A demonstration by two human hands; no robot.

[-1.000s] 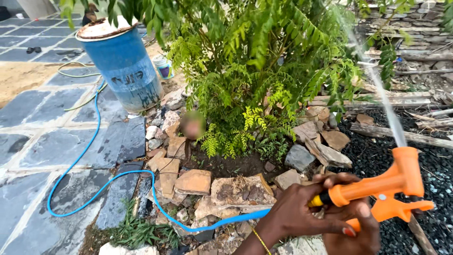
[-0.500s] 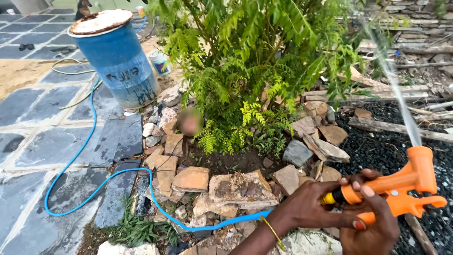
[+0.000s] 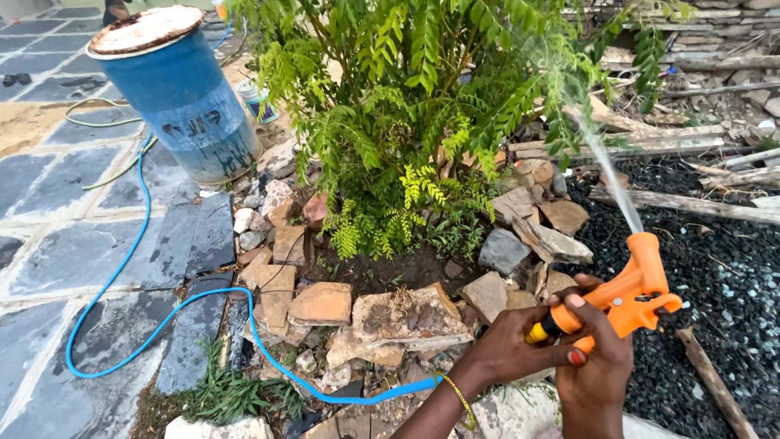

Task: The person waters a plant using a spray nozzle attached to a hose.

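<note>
Hands at lower right, left (image 3: 512,349) and right (image 3: 597,362), close together around an orange nozzle (image 3: 630,289), covering its handle, while the spray (image 3: 609,175) fades among bush (image 3: 422,114) leaves and the hose (image 3: 146,313) disappears behind the left wrist.

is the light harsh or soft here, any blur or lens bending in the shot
Head view: soft, even daylight, no hard shadows or glare. The water jet shows as a pale streak from the orange spray nozzle, which the left hand and right hand grip. The bush looks sharp. Wide-lens bending tilts the blue barrel near the edge.
</note>
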